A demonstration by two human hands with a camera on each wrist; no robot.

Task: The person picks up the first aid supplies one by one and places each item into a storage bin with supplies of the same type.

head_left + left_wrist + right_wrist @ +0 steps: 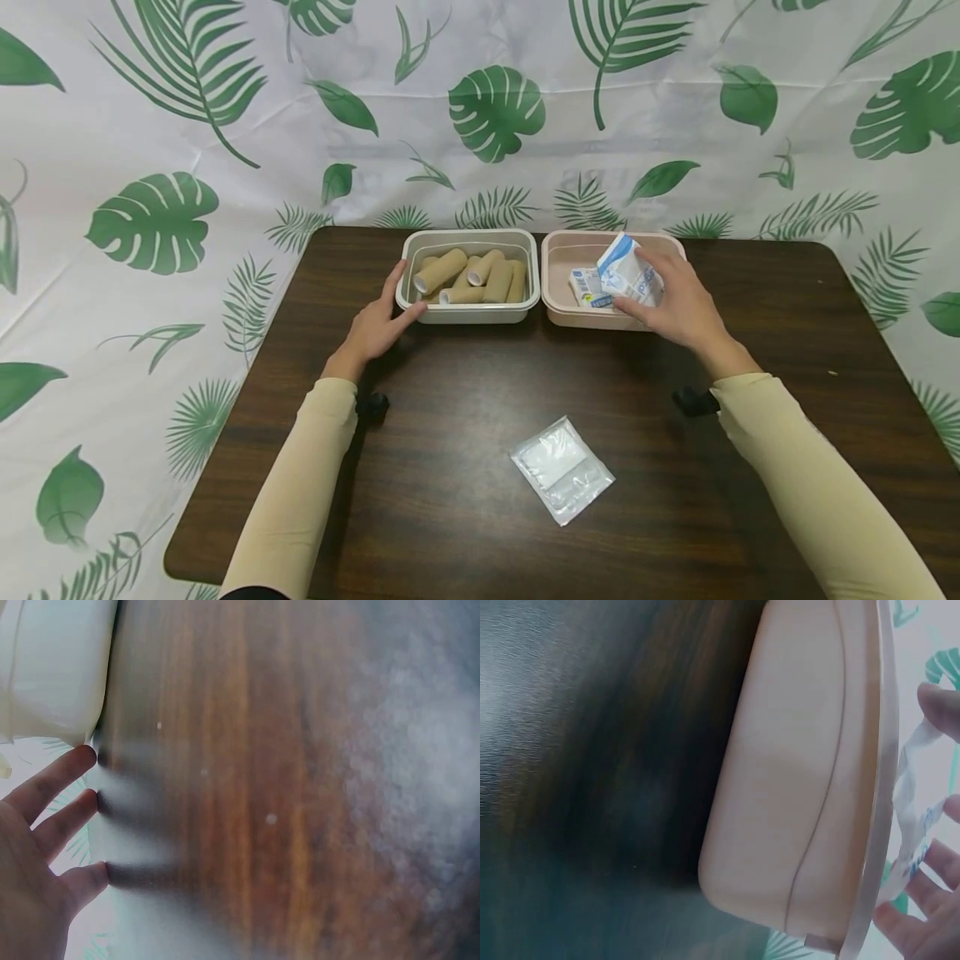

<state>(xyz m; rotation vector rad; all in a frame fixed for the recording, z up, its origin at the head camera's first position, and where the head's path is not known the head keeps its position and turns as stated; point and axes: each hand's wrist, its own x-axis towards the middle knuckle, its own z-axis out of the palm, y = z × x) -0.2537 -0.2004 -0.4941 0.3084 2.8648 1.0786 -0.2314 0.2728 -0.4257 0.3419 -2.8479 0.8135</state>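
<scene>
My right hand (686,310) holds a soft white-and-blue packet (639,279) between thumb and fingers, over the right part of a pink plastic bin (592,317). Inside that bin lies another small white, blue and yellow packet (585,286). In the right wrist view, the held packet (907,791) shows crumpled above the bin's rim. At the left end of an off-white bin (476,314), my left hand (375,325) rests with its fingers spread and fairly straight. Several brown cardboard tubes (497,282) fill the off-white bin.
The two bins stand side by side at the back of a dark wooden table (442,417). A flat clear plastic bag (562,471) lies nearer the front. Behind the table hangs a white leaf-patterned cloth (420,125).
</scene>
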